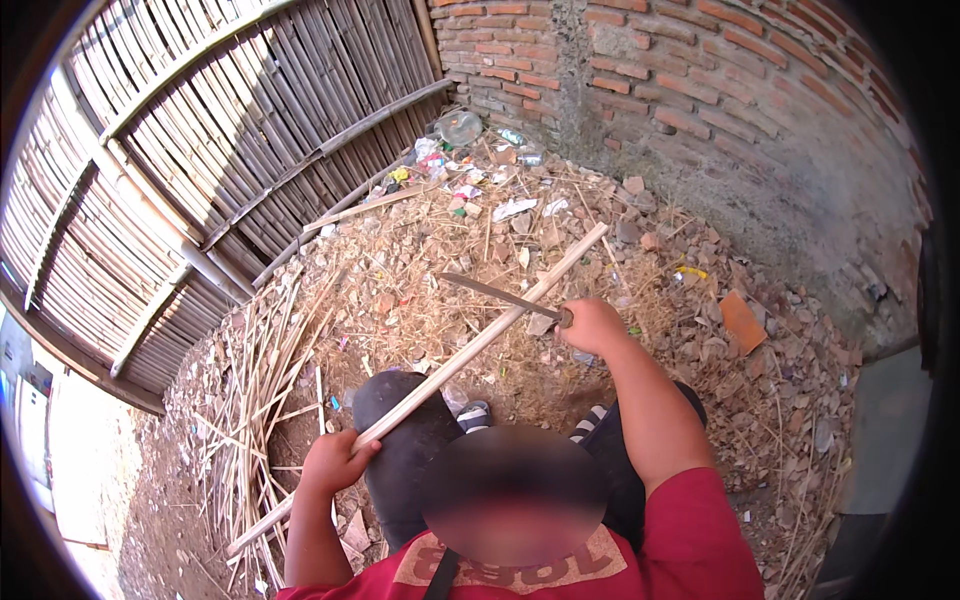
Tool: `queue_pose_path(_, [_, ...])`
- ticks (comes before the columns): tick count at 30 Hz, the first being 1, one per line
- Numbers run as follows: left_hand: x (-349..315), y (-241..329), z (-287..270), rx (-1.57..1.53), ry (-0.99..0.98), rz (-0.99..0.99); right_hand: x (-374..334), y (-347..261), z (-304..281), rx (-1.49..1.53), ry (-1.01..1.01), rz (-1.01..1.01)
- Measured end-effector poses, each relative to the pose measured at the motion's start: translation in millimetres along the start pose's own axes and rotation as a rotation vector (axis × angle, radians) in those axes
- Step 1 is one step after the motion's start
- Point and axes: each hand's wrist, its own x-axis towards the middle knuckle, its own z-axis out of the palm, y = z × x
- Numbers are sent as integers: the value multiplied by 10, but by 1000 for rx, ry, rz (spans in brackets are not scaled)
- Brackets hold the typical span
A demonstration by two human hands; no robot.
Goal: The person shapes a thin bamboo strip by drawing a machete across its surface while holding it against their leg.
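Observation:
My left hand [338, 461] is closed around a long pale bamboo strip [460, 362], near my left knee. The strip slants up and to the right across my lap, and its lower end passes behind my left forearm. In my right hand [592, 327] is the handle of a long knife [490, 291] with a dull brown blade. Its blade points left and crosses the strip below the strip's far end; I cannot tell whether the edge bites into it. To my left, many thin bamboo strips [262, 425] lie in a loose heap on the ground.
A bamboo slat fence [270, 120] stands at the left and a brick wall [700, 100] at the right. Rubble, straw and litter cover the ground, with a clear plastic container [460, 128] in the far corner. A broken orange tile [742, 322] lies to the right.

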Motion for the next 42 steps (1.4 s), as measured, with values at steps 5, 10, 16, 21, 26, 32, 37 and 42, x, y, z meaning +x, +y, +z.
queue_pose_path(5, [-29, -136, 26, -52, 0, 27, -108, -300, -37, -120, -86, -142])
queue_pose_path(10, [39, -192, 100, -30, 1, 7, -62, -309, 8, -175, -126, -271])
queue_pose_path(16, [228, -106, 1, -5, -40, 2, 45, -79, -49, -51, -162, -72])
queue_pose_path(21, [198, -10, 81, -19, -31, -4, 25, -82, -179, -65, -184, -68])
queue_pose_path(26, [171, 124, 111, -49, -28, -22, 26, 5, -146, -61, -222, -88])
queue_pose_path(32, [168, 104, 140, -44, -32, -45, 27, -107, -50, -133, -228, -190])
queue_pose_path(37, [170, 120, 132, -55, -61, -63, 44, -143, 7, -145, -288, -161])
queue_pose_path(42, [123, 125, 179, -10, -4, -25, 142, -126, 122, -82, -291, -147])
